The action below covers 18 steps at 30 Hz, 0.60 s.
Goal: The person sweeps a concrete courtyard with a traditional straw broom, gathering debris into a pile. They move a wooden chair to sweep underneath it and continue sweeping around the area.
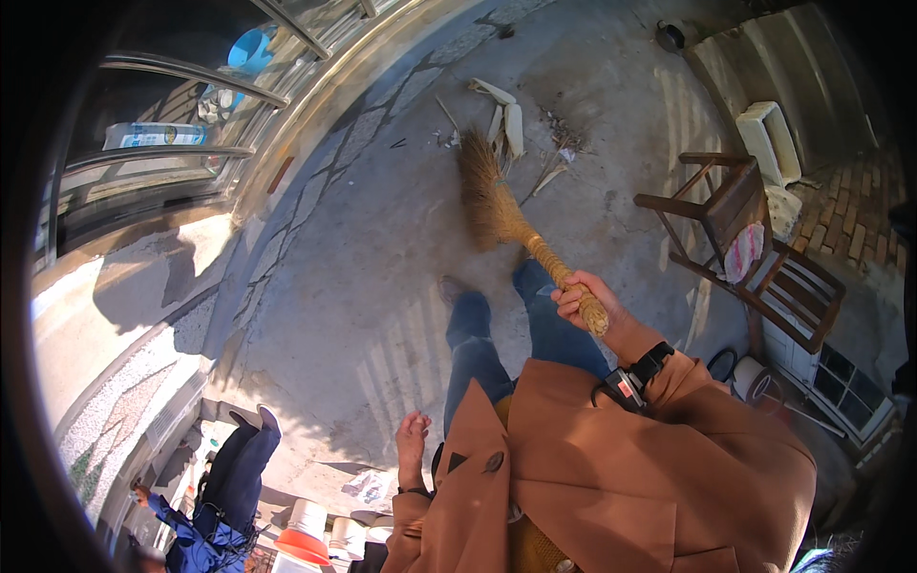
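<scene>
My right hand (589, 297) grips the bound handle of a straw hand broom (501, 208), close to the handle's end. The bristles fan out over the concrete floor (372, 258) and look blurred along their edge. Just beyond them lie pale dry corn husks (513, 129) and a scatter of dark debris (564, 135). Down by the front of my brown coat, my left hand (412, 435) hangs with its fingers curled loosely and nothing in it.
A wooden chair (738, 208) with a cloth (743, 252) on it stands to the right, near a white basin (768, 143). Barred windows (193, 71) line the left wall. Another person (229, 487) is at lower left, near white buckets (308, 517) and an orange basin (301, 546).
</scene>
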Each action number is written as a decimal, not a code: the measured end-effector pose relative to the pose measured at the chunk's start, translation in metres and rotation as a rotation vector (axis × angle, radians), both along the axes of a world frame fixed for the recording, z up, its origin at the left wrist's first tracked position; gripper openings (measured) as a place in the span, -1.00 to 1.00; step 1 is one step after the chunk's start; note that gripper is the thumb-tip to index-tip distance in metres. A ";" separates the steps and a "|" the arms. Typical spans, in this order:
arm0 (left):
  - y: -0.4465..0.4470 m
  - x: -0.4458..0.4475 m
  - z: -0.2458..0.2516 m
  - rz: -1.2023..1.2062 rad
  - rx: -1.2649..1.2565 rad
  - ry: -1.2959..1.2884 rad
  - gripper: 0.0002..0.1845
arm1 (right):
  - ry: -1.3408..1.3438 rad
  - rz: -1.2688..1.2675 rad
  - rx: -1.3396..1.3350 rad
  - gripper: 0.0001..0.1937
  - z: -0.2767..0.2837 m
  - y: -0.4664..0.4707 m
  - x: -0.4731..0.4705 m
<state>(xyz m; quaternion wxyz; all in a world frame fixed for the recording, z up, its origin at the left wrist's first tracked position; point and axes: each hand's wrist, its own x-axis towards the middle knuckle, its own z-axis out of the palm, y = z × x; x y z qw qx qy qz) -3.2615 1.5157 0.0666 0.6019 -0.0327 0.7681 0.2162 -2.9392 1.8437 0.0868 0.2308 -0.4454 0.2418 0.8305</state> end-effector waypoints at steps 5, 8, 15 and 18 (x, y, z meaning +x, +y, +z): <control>0.007 0.002 0.000 -0.004 0.001 0.004 -0.65 | -0.013 0.044 -0.024 -0.71 0.023 -0.001 0.012; 0.008 0.003 -0.001 -0.015 0.007 -0.001 -0.66 | 0.009 0.105 0.055 -0.71 0.020 0.002 0.007; 0.012 0.004 0.005 -0.029 0.017 0.029 -0.65 | 0.157 -0.121 -0.030 -0.72 -0.030 0.034 0.001; 0.011 0.007 0.007 -0.029 0.021 0.023 -0.65 | 0.116 -0.170 -0.032 -0.72 -0.029 0.029 0.017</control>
